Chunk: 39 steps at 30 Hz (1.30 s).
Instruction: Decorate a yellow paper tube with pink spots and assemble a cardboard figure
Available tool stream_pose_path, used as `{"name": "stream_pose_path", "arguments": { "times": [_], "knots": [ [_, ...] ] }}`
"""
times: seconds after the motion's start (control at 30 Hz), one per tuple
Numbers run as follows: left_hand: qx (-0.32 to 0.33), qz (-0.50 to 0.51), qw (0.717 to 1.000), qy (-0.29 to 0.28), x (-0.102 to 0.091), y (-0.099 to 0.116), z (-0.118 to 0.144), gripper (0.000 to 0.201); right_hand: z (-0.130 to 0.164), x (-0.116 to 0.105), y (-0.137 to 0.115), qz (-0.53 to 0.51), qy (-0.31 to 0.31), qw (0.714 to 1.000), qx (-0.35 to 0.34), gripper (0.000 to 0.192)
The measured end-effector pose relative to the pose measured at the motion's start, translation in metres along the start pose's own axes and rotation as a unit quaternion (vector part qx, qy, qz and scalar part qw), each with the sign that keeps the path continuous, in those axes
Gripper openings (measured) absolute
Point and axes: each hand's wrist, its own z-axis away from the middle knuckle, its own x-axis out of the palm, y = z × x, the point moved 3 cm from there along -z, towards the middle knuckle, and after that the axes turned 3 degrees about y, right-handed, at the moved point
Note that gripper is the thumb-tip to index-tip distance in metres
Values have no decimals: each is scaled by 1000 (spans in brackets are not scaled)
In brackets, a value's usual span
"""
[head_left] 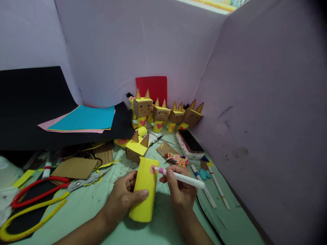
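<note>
My left hand [125, 197] grips a yellow paper tube [144, 190] that lies tilted on the green table. My right hand [180, 189] holds a white marker with a pink tip [182, 177]. The tip touches a pink patch near the tube's upper end. Just behind the tube sits a brown cardboard box head [137, 148] with a yellow top and two pointed ears.
Several finished box-headed figures [163, 115] stand along the back wall by a red sheet [151, 87]. A phone [190, 142] and two more markers [209, 187] lie to the right. Scissors [51, 186], cardboard scraps and coloured paper sheets [84, 119] lie to the left.
</note>
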Motion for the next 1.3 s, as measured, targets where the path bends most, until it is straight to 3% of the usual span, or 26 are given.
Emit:
{"name": "stream_pose_path", "arguments": {
  "times": [0.23,0.83,1.3],
  "knots": [
    [-2,4,1000,21,-2,-3,-3,62,0,-1,2,11,8,1000,21,23],
    [-1,-4,1000,14,2,4,2,58,-2,2,0,10,4,1000,8,22],
    [-2,-17,999,27,1,4,-1,61,-2,-1,2,42,-50,998,-11,23]
  ]
}}
